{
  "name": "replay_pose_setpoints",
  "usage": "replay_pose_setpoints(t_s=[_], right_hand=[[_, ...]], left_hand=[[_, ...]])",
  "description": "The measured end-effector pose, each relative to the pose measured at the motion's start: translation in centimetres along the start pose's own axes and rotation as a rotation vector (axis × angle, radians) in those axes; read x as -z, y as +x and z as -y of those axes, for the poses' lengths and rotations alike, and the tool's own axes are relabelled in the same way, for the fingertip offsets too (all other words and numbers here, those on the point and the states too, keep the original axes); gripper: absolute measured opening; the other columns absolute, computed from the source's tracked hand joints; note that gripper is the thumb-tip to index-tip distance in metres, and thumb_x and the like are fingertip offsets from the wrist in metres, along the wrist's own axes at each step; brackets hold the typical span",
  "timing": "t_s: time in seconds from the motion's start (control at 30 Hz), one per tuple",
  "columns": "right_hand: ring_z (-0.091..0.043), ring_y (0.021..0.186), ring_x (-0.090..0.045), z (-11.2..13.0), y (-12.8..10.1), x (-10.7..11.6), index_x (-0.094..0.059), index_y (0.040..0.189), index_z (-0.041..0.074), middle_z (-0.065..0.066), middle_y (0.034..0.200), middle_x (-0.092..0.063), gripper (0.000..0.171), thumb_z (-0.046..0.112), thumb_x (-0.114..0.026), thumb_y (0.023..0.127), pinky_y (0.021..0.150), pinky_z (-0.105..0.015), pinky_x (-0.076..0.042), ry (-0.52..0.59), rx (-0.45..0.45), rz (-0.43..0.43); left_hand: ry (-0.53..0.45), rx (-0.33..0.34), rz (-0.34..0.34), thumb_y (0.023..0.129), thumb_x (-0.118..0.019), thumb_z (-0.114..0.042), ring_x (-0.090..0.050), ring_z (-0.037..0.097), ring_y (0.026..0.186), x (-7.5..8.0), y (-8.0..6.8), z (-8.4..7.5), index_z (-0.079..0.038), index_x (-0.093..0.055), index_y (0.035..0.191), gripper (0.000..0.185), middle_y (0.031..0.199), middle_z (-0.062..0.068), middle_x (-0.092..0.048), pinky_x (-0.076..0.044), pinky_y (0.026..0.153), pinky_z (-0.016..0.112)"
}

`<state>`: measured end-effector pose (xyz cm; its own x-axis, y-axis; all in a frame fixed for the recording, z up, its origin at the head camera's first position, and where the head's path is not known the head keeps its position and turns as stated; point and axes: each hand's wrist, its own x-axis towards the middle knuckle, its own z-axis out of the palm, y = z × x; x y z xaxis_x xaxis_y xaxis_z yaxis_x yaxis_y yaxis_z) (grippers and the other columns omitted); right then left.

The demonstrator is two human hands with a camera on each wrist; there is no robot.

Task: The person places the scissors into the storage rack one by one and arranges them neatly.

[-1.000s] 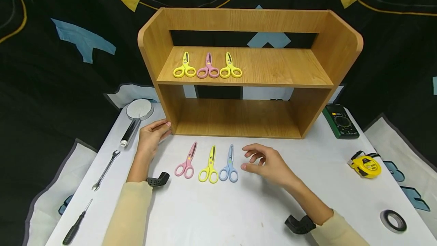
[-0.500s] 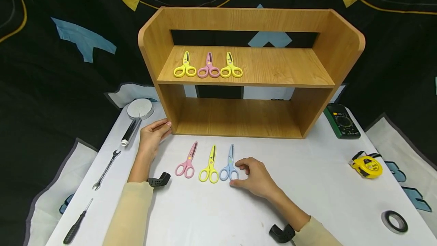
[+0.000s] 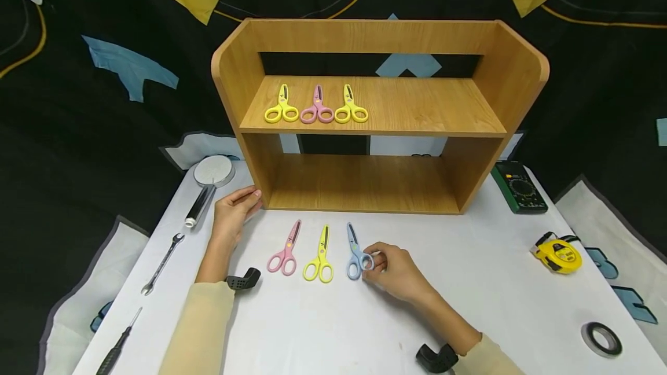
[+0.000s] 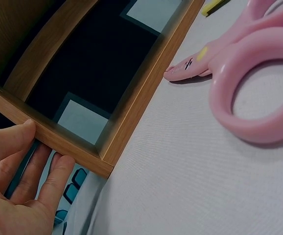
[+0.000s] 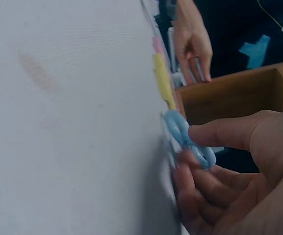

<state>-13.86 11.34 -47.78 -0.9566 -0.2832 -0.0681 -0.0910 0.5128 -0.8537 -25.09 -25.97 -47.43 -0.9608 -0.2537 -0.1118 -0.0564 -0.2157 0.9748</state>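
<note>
Blue-handled scissors (image 3: 354, 263) are pinched by one finger loop in my right hand (image 3: 394, 271), their blades pointing toward the shelf; in the right wrist view the thumb lies on the blue handle (image 5: 176, 125) with curled fingers below. My left hand (image 3: 231, 213) touches the lower left side of the wooden shelf (image 3: 365, 204), thumb on its front edge and fingers against the outside. Yellow scissors (image 3: 319, 259) and pink scissors (image 3: 284, 253) lie on the white table between the hands. The pink pair (image 4: 249, 112) looms large in the left wrist view.
On the upper board stand yellow scissors (image 3: 282, 110), pink scissors (image 3: 316, 111) and another yellow pair (image 3: 351, 111). Left lie a magnifier-like round tool (image 3: 213, 171), wrench (image 3: 162, 264) and screwdriver (image 3: 118, 343). Right are a multimeter (image 3: 519, 188), tape measure (image 3: 560, 254) and tape roll (image 3: 601, 339).
My right hand has come left to the blue scissors and taken hold of a loop. The scissors have turned and shifted slightly right. My left hand stays at the shelf.
</note>
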Motion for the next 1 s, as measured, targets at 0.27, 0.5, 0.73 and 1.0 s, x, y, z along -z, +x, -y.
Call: replay_pose_setpoints(t_s=[0.27, 0.5, 0.73, 1.0], right_hand=[[-0.014, 0.076, -0.063, 1.2, -2.2, 3.7, -0.066, 0.128, 0.001, -0.007, 0.092, -0.072, 0.04, 0.007, -0.077, 0.09, 0.064, -0.02, -0.056, 0.203, -0.009, 0.105], [-0.018, 0.087, -0.071, 5.4, -4.8, 9.1, -0.064, 0.132, 0.004, -0.011, 0.1, -0.073, 0.043, 0.013, -0.078, 0.093, 0.078, -0.025, -0.065, 0.312, 0.081, 0.082], [-0.018, 0.096, -0.072, 11.3, -4.0, 15.1, -0.063, 0.135, 0.008, -0.008, 0.109, -0.075, 0.041, 0.014, -0.075, 0.096, 0.084, -0.023, -0.064, 0.284, 0.191, -0.105], [-0.014, 0.099, -0.068, 15.4, 2.9, 19.4, -0.063, 0.137, 0.012, 0.004, 0.103, -0.078, 0.045, 0.023, -0.076, 0.096, 0.092, -0.027, -0.052, 0.158, 0.104, -0.252]], left_hand=[[-0.031, 0.009, -0.005, 0.093, -0.076, -0.003, -0.074, 0.009, 0.094, 0.2, -0.2, 0.2, -0.003, -0.072, 0.115, 0.022, 0.096, -0.003, -0.076, -0.062, 0.097, 0.029], [-0.042, -0.005, -0.001, 0.091, -0.079, -0.007, -0.074, 0.007, 0.092, 0.0, 0.1, 0.1, -0.009, -0.074, 0.106, 0.015, 0.095, -0.004, -0.076, -0.063, 0.094, 0.027], [-0.053, 0.011, -0.006, 0.09, -0.08, -0.007, -0.074, 0.008, 0.092, 0.1, 0.2, 0.0, -0.008, -0.076, 0.106, 0.017, 0.094, -0.004, -0.076, -0.063, 0.095, 0.03], [-0.052, 0.017, -0.004, 0.089, -0.081, -0.008, -0.074, 0.009, 0.094, 0.0, 0.3, 0.2, -0.006, -0.076, 0.109, 0.021, 0.094, -0.004, -0.076, -0.061, 0.097, 0.031]])
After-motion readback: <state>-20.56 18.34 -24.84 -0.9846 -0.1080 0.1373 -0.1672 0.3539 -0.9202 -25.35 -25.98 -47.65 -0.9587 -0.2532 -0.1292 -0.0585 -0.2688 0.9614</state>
